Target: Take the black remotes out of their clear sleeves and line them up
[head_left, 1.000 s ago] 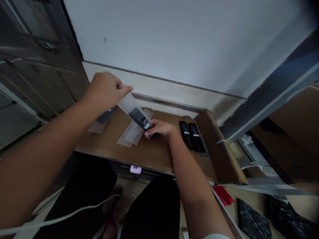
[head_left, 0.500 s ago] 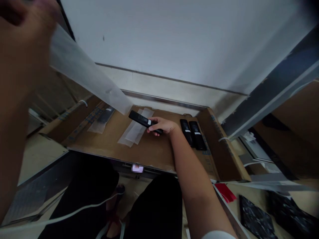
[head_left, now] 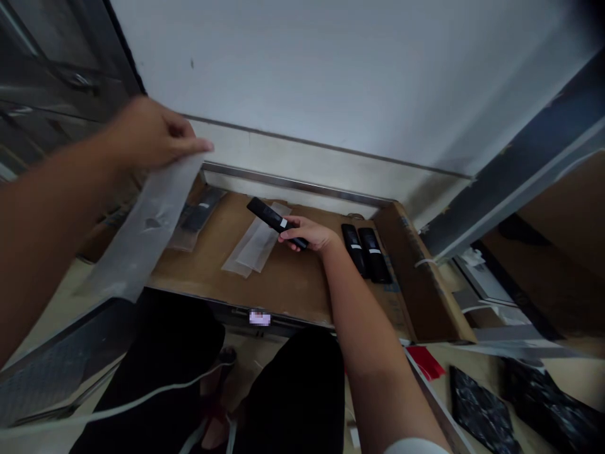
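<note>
Clear plastic hangs from our left hand (head_left: 151, 132) — an empty sleeve bag (head_left: 142, 230), pinched at its top edge between thumb and fingers, dangling off to the left of the cardboard sheet (head_left: 283, 284); our right hand (head_left: 307, 233) is closed around the near end of a black remote control (head_left: 274, 221), bare of wrapping, held just above the cardboard. So this remote looks unwrapped and not yet set down; two more bare remotes (head_left: 363, 252) lie side by side to the right; flat empty bags (head_left: 255, 246) lie near the middle; one bagged remote (head_left: 196, 217) waits at the left — still to unwrap, we judge.
</note>
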`<action>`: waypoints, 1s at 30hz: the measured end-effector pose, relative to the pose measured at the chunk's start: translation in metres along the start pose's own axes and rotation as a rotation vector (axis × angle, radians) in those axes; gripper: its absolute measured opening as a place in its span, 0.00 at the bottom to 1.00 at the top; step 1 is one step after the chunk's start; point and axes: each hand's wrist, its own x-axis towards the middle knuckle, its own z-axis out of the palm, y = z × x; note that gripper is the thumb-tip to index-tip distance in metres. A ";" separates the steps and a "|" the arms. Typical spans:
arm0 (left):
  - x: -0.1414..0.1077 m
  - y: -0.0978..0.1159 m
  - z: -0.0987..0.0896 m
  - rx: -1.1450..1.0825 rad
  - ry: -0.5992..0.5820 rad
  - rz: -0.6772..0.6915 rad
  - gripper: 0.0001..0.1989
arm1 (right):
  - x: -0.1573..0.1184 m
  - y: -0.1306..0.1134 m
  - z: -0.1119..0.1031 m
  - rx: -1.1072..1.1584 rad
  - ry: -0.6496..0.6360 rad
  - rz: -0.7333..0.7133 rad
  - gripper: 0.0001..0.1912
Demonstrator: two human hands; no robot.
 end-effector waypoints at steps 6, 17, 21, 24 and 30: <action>0.016 -0.042 0.093 0.106 -0.128 0.036 0.17 | 0.001 0.001 -0.002 0.020 0.008 0.000 0.26; -0.168 0.017 0.085 0.025 -0.073 0.230 0.12 | 0.003 0.001 0.000 0.014 -0.001 -0.026 0.22; -0.255 0.016 0.081 -0.084 -0.155 0.065 0.08 | 0.002 0.001 0.000 0.012 -0.002 -0.038 0.21; -0.258 0.005 0.088 -0.071 -0.120 0.016 0.10 | 0.001 0.002 0.000 0.020 0.013 -0.039 0.23; -0.214 -0.011 0.107 0.016 -0.084 0.041 0.12 | 0.002 0.002 0.000 0.062 0.054 -0.010 0.25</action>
